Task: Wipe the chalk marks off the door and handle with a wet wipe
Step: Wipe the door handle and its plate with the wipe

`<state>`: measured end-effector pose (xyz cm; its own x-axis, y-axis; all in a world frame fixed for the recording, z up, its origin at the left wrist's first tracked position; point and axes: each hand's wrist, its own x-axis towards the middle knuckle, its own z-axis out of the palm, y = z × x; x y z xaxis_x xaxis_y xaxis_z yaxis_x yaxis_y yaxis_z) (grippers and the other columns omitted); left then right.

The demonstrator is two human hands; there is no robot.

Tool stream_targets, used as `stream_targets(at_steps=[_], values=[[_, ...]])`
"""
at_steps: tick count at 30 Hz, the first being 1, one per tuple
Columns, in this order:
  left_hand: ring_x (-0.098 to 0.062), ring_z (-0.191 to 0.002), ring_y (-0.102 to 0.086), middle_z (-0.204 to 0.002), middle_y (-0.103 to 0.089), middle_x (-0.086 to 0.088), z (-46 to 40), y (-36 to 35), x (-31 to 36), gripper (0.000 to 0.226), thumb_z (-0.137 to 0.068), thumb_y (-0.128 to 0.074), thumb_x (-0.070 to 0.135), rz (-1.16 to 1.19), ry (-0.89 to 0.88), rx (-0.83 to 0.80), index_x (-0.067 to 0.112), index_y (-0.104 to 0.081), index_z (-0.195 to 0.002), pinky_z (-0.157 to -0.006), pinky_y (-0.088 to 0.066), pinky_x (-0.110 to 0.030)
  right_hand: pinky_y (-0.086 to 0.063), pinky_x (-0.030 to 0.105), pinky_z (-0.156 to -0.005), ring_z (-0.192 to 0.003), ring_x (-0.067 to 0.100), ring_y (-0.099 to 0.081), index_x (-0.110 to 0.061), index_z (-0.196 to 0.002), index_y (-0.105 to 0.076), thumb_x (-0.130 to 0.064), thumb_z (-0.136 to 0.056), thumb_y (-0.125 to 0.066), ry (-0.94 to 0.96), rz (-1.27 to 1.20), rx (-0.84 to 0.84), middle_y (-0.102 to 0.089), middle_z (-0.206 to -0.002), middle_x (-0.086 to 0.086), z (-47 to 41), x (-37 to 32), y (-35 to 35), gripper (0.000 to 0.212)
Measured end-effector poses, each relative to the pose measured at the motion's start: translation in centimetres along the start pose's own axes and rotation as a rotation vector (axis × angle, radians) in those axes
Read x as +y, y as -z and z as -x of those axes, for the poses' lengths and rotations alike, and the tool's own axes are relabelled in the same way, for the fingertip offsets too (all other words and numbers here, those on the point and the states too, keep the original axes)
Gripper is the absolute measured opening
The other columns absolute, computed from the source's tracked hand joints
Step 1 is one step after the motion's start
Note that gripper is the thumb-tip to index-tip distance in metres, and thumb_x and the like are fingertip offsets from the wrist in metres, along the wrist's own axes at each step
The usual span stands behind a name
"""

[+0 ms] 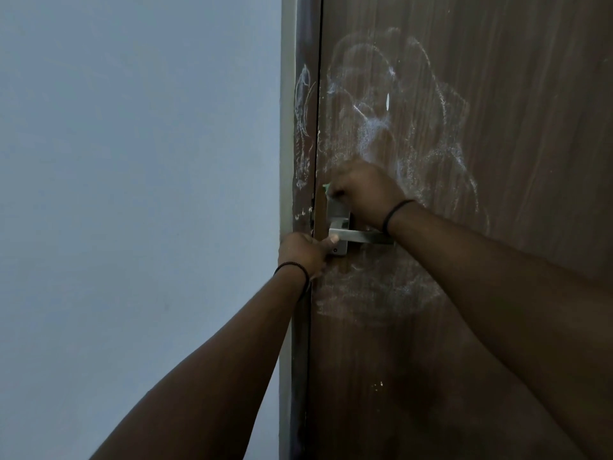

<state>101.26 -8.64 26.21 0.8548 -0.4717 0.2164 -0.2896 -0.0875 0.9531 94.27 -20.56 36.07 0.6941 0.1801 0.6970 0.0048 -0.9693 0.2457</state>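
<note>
A brown wooden door [497,94] fills the right half of the view. White chalk marks [381,121] swirl above the handle, and more smeared chalk lies below it. The metal lever handle [355,235] sits on its plate [338,212] near the door's left edge. My right hand [361,190] is closed on a greenish wet wipe [326,188] and presses it against the top of the plate; only a small corner of the wipe shows. My left hand [303,252] rests at the door's edge just left of the handle, thumb against the lever's base.
The dark door frame [303,127] left of the door also carries thin chalk scribbles. A plain pale blue-grey wall [132,161] takes up the left half of the view.
</note>
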Motion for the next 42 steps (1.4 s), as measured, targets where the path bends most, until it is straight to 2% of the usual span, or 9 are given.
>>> stream_targets(at_steps=[4, 8, 11, 16, 22, 26, 33, 39, 42], values=[[-0.035, -0.088, -0.07, -0.089, -0.072, -0.02, 0.0, 0.1, 0.2, 0.039, -0.082, -0.073, 0.038, 0.001, 0.005, 0.009, 0.0, -0.068, -0.086, -0.084, -0.057, -0.049, -0.05, 0.036, -0.073, -0.085, 0.023, -0.06, -0.011, -0.085, -0.075, -0.006, -0.085, -0.065, 0.026, 0.03, -0.21, -0.063, -0.097, 0.006, 0.4, 0.3, 0.2, 0.011], [-0.036, -0.087, -0.069, -0.089, -0.071, -0.021, 0.3, -0.1, 0.3, 0.042, -0.082, -0.073, 0.039, -0.015, 0.004, 0.032, -0.002, -0.068, -0.085, -0.083, -0.057, -0.051, -0.049, 0.035, -0.072, -0.088, 0.022, -0.059, -0.011, -0.091, -0.071, -0.003, -0.083, -0.062, -0.041, -0.011, 0.005, -0.064, -0.093, 0.005, 1.2, -1.0, -1.4, 0.014], [-0.034, -0.077, -0.07, -0.079, -0.071, -0.018, 0.6, -0.1, 0.4, 0.045, -0.079, -0.074, 0.046, -0.104, -0.03, 0.109, 0.001, -0.068, -0.075, -0.075, -0.059, -0.051, -0.051, 0.039, -0.074, -0.087, 0.024, -0.059, -0.01, -0.09, -0.071, -0.002, -0.083, -0.061, 0.066, 0.11, -0.162, -0.063, -0.089, 0.006, 0.8, -2.4, -2.6, 0.015], [-0.02, -0.066, -0.067, -0.068, -0.07, -0.001, 1.1, 0.7, -0.2, 0.048, -0.069, -0.074, 0.063, -0.184, -0.1, 0.177, 0.015, -0.07, -0.072, -0.058, -0.054, -0.031, -0.047, 0.032, -0.071, -0.089, 0.025, -0.059, -0.012, -0.089, -0.074, -0.008, -0.086, -0.063, -0.107, 0.018, 0.047, -0.062, -0.094, 0.007, 0.9, -0.5, -0.9, 0.012], [-0.031, -0.076, -0.069, -0.076, -0.071, -0.013, 1.8, 0.4, -0.1, 0.056, -0.076, -0.07, 0.059, -0.135, -0.059, 0.129, 0.003, -0.069, -0.08, -0.073, -0.06, -0.044, -0.053, 0.027, -0.072, -0.081, 0.016, -0.066, -0.012, -0.075, -0.074, -0.008, -0.08, -0.075, -0.884, -0.607, 0.063, -0.073, -0.088, 0.003, 6.2, 1.1, -1.0, 0.007], [-0.03, -0.079, -0.071, -0.086, -0.072, -0.014, 3.2, -0.1, -0.5, 0.044, -0.084, -0.067, 0.049, 0.012, 0.046, 0.057, 0.005, -0.067, -0.091, -0.075, -0.06, -0.044, -0.053, 0.017, -0.049, -0.073, 0.016, -0.061, -0.008, -0.082, -0.063, 0.001, -0.091, -0.06, -1.411, -1.395, 0.467, -0.064, -0.103, 0.015, 10.0, 0.0, -2.2, 0.013], [-0.021, -0.078, -0.067, -0.089, -0.072, -0.006, 4.1, -0.5, -1.9, 0.021, -0.094, -0.061, 0.018, 0.081, 0.083, -0.054, 0.01, -0.068, -0.112, -0.07, -0.059, -0.034, -0.057, 0.023, -0.071, -0.098, 0.023, -0.066, 0.001, -0.116, -0.061, 0.006, -0.094, -0.05, -1.463, -1.827, 0.358, -0.065, -0.112, 0.016, 11.7, -7.6, -8.6, 0.025], [-0.018, -0.075, -0.071, -0.077, -0.074, -0.003, 2.4, -0.7, -2.6, 0.014, -0.091, -0.061, 0.014, 0.083, 0.0, 0.212, 0.014, -0.075, -0.094, -0.077, -0.06, -0.035, -0.055, 0.016, -0.06, -0.078, 0.014, -0.07, -0.01, -0.092, -0.067, 0.006, -0.085, -0.063, -1.42, -1.638, 0.847, -0.071, -0.09, 0.007, 7.3, -7.7, -8.6, 0.018], [-0.014, -0.067, -0.071, -0.065, -0.072, 0.003, 1.7, -1.0, -2.8, 0.018, -0.09, -0.063, 0.018, 0.099, -0.031, 0.274, 0.022, -0.073, -0.075, -0.073, -0.061, -0.035, -0.058, 0.028, -0.065, -0.076, 0.015, -0.069, -0.015, -0.081, -0.07, 0.002, -0.078, -0.069, -1.333, -1.246, 0.814, -0.072, -0.08, 0.003, 6.5, -6.9, -9.1, 0.018]])
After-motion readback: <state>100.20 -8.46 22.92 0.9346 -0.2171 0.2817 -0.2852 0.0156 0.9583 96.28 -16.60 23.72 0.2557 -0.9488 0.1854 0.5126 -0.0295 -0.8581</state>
